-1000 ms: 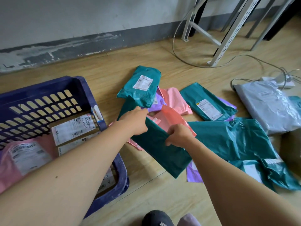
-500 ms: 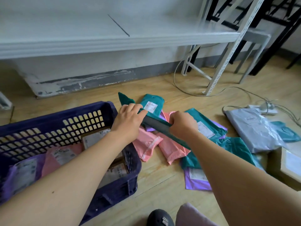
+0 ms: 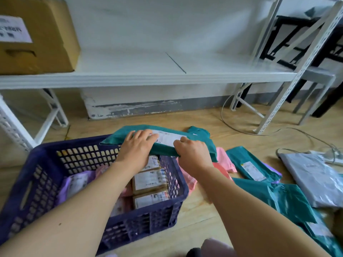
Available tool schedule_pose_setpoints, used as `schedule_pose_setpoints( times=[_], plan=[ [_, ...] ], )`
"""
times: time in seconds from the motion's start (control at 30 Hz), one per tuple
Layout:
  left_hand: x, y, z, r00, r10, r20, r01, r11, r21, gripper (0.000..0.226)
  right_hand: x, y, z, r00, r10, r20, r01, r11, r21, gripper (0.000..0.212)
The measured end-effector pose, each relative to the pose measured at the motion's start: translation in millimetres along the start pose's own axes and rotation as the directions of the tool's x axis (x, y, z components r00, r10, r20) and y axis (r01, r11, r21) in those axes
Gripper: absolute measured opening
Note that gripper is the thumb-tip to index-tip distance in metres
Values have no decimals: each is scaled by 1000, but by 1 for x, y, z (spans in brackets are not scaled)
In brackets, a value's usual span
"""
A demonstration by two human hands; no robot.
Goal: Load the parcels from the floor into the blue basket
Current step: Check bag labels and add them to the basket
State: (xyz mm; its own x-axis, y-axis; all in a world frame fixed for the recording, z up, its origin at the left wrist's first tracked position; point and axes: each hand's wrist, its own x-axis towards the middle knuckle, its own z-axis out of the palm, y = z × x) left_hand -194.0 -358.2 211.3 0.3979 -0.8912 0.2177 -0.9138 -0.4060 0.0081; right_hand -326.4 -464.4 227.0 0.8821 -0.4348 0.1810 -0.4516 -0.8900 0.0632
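Note:
The blue basket (image 3: 37, 160) sits on the floor at the lower left, with brown boxes, a purple parcel and pink parcels inside. Both hands hold a teal parcel (image 3: 118, 136) with a white label above the basket's far right corner. My left hand (image 3: 138, 145) grips its near edge from the top. My right hand (image 3: 191, 151) grips the edge further right. More parcels lie on the floor to the right: teal parcels (image 3: 250, 164), pink parcels (image 3: 222, 154) and a grey parcel (image 3: 311, 179).
A white metal shelf (image 3: 148, 75) runs across the back, with a cardboard box (image 3: 37, 34) on its left end. Its legs stand at left and right. A cable (image 3: 297, 130) and a power strip (image 3: 334, 156) lie on the floor at the right. Dark chairs stand behind.
Both hands lifted the teal parcel off the floor pile and carried it left, over the basket's far right corner. The view tilted up, showing the shelf.

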Motion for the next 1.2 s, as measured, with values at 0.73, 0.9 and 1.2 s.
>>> schedule_pose_setpoints(
  times=[0.73,0.9,1.2],
  plan=[
    [-93,-149,14,876,-416,245,431,902,-8,69,56,-129,64,910,-376,176,373,926,55,26],
    [-120,-170,44,800,-486,352,513,858,18,69,67,-161,101,848,-432,309,433,899,69,30],
    [-142,-202,102,712,-380,591,388,914,121,66,77,-189,153,754,-441,487,440,890,124,31]
  ],
)
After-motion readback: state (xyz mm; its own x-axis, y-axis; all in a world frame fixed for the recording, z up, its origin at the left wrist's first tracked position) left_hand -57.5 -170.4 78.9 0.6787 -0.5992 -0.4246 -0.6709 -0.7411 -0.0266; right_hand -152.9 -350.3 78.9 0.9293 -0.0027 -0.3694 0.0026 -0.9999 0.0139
